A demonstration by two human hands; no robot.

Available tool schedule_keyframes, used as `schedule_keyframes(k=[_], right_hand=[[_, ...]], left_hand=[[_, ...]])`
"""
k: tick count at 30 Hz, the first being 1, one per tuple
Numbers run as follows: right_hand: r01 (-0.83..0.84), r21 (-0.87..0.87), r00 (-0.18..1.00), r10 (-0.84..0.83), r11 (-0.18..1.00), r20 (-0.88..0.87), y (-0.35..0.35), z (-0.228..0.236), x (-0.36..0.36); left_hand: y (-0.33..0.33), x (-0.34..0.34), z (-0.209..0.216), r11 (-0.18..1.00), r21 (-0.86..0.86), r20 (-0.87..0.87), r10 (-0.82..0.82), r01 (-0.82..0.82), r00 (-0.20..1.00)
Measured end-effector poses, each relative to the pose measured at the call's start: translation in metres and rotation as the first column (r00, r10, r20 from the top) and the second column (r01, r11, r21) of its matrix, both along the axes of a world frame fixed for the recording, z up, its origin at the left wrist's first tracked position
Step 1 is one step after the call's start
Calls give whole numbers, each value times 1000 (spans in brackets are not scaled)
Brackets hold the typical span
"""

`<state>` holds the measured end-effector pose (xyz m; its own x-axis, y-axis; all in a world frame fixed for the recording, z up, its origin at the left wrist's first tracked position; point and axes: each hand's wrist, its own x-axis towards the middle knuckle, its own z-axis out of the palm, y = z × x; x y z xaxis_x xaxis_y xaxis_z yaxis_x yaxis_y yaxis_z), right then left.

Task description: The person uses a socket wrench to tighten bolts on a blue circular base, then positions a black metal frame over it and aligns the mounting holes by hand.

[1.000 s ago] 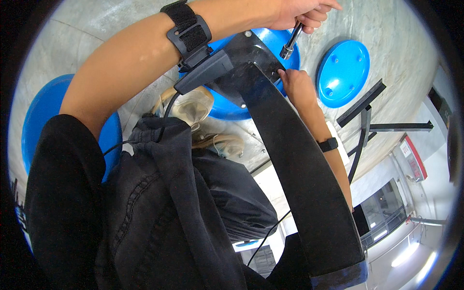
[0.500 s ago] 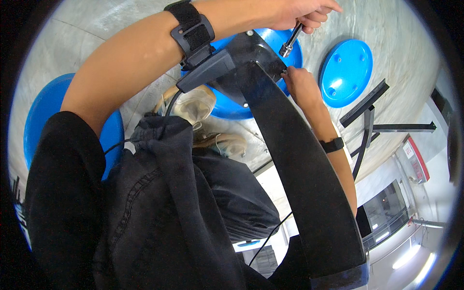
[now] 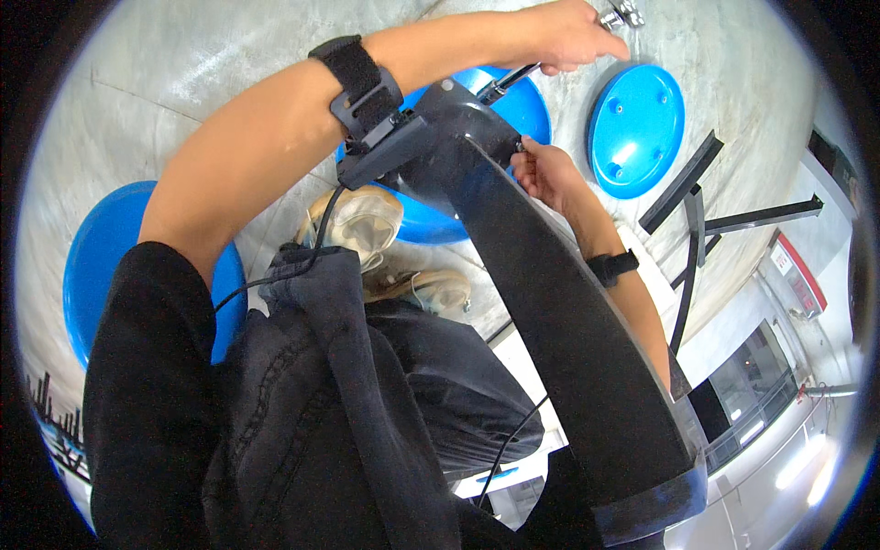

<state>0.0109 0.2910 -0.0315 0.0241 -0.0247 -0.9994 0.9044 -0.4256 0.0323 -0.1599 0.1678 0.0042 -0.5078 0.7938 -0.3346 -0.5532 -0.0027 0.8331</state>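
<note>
My left hand (image 3: 570, 37) is closed around a chrome socket wrench (image 3: 519, 78). Its ratchet head sticks out past the fingers, and the socket end points down at the edge of a black metal bracket (image 3: 458, 128). Whether it touches the bracket I cannot tell. The fingers of my right hand (image 3: 547, 172) pinch at a small bolt (image 3: 520, 145) on the bracket's right edge. A long, wide black beam (image 3: 568, 312) runs from the bracket down toward me. Beneath the bracket lies a round blue disc (image 3: 527, 105), partly hidden.
Another round blue disc (image 3: 637, 128) with small mounting points lies on the floor to the right. Beside it stands a black metal frame (image 3: 701, 206). A blue round piece (image 3: 110, 266) is at the left, behind my left arm. My shoes (image 3: 426, 289) are below the bracket.
My left hand has turned the socket wrench, bringing its socket end left to the bracket's edge while the ratchet head swings into view. My right hand stays at the bolt.
</note>
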Motion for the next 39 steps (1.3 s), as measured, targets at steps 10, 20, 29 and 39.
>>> schedule_keyframes(k=[10, 20, 29, 39], right_hand=[[-560, 797, -156, 973, -227, 167, -18, 12, 4], [-650, 744, -99, 988, -155, 119, -6, 10, 0], [-769, 590, 340, 939, 245, 53, -21, 17, -5], [-576, 781, -248, 962, -240, 113, -11, 20, -7]], left_hand=[[11, 5, -15, 999, -13, -308, -38, 36, 951], [-3, -2, -37, 985, -147, -307, 41, -90, 951], [-14, -2, -60, 976, -215, -377, -72, -12, 923], [-10, -5, -71, 973, -227, -441, -126, 25, 888]])
